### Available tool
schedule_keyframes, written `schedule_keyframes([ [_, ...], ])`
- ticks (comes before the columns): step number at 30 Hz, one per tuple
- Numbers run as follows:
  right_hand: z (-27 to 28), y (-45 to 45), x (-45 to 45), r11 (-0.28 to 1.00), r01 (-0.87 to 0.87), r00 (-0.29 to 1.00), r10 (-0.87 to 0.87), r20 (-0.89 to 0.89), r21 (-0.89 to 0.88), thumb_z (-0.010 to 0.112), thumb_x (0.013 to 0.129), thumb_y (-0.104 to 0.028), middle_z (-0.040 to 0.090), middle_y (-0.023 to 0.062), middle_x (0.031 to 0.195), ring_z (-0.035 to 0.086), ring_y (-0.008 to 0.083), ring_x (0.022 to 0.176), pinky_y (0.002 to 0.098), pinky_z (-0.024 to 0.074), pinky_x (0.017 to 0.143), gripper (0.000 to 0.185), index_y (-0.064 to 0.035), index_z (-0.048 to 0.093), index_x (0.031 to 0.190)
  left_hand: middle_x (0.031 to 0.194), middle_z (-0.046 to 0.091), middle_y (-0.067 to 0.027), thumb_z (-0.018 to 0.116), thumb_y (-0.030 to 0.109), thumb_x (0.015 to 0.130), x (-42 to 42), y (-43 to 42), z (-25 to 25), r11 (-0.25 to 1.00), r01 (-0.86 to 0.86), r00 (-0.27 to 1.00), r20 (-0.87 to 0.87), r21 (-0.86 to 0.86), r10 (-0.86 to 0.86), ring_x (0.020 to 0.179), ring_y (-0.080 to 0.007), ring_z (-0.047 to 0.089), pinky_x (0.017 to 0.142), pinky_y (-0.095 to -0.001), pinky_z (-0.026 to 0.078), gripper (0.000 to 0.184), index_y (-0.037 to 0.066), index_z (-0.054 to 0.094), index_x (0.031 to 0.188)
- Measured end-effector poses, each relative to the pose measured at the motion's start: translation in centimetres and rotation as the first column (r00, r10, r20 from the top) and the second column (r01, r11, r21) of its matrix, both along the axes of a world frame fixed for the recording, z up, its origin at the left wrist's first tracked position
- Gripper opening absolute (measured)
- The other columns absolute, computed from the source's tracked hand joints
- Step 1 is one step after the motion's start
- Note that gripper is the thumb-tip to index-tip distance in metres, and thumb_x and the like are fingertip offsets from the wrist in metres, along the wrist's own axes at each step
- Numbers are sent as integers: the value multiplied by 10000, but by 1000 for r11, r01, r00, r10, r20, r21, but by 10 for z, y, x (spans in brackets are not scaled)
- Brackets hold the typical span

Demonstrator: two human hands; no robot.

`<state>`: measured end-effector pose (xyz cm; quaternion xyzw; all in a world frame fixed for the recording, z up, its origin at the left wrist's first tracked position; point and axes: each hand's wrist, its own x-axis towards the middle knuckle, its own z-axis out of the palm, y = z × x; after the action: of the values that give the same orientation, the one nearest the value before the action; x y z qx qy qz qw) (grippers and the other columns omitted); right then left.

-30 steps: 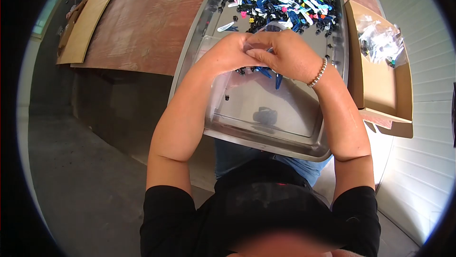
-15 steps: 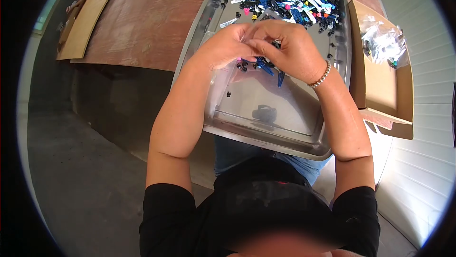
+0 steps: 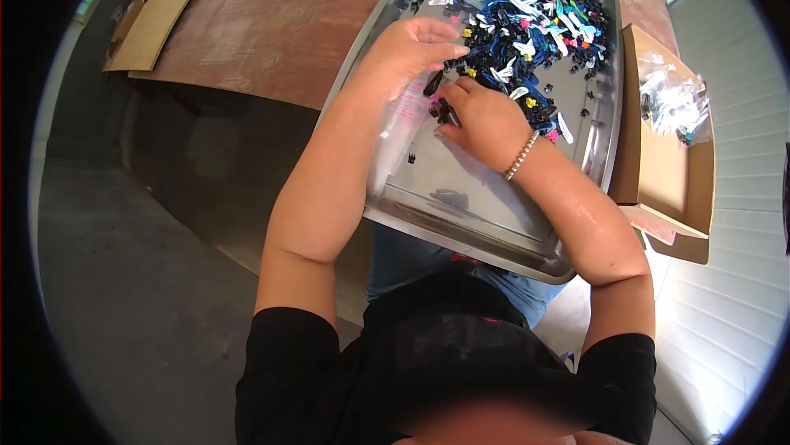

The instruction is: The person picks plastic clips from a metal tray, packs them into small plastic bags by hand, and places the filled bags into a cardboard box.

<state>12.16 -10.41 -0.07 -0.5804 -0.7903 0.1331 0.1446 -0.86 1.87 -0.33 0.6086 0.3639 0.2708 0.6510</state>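
A clear plastic bag (image 3: 401, 128) with faint pink print lies along the left side of the metal tray (image 3: 461, 246). My left hand (image 3: 418, 52) is closed on the bag's upper part, thumb and fingers pointing right. Just below and to the right, my right hand (image 3: 487, 122) has its thumb and fingers curled around a few small black hair clips (image 3: 443, 112). A longer dark clip (image 3: 434, 83) shows between the two hands. Beyond them spreads a heap of mixed hair clips (image 3: 527, 21), black, white, blue and some brightly coloured.
An open cardboard box (image 3: 662, 169) holding clear bags (image 3: 676, 99) stands right of the tray. A reddish-brown tabletop (image 3: 288, 25) and a plywood sheet (image 3: 169, 13) are at the left. One small black clip (image 3: 411, 159) lies apart near the bag. A white ribbed wall (image 3: 749, 157) borders the right.
My hands, which were together at the bag, have separated. The right hand has moved down and left to the black clips. More of the heap now extends toward me on the right.
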Motion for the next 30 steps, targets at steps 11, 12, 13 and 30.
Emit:
schedule_keyframes([
  [11,-22,8,-15,984,120,993,-119,-19,135,678,771,-187,581,105,975,596,282,908,388,502,772,241,-72,611,972,1010,639,-50,781,194,730,1,-4,2,999,46,999,-21,1,-46,901,-115,582,765,-264,467,387,54,627,1056],
  [12,-24,9,-15,984,117,993,-116,-17,136,678,771,-187,581,105,975,596,282,908,388,502,772,241,-72,611,972,1010,639,-50,781,194,730,1,-3,1,999,43,999,-20,2,-43,901,-115,582,765,-264,467,387,54,627,1056],
  [13,-25,9,-13,982,105,994,-106,-3,154,665,781,-182,580,108,968,598,288,891,394,503,764,228,-72,605,972,1011,638,-51,783,196,729,1,-3,1,999,41,999,-20,-1,-41,906,-118,581,768,-265,466,392,53,626,1058],
  [30,-5,15,19,999,10,942,1,-336,31,651,754,-19,616,91,850,599,194,681,295,492,647,164,-34,618,914,1024,635,-91,775,191,739,0,1,-2,997,82,996,-31,-3,-82,922,-135,593,771,-262,472,421,31,615,1094],
])
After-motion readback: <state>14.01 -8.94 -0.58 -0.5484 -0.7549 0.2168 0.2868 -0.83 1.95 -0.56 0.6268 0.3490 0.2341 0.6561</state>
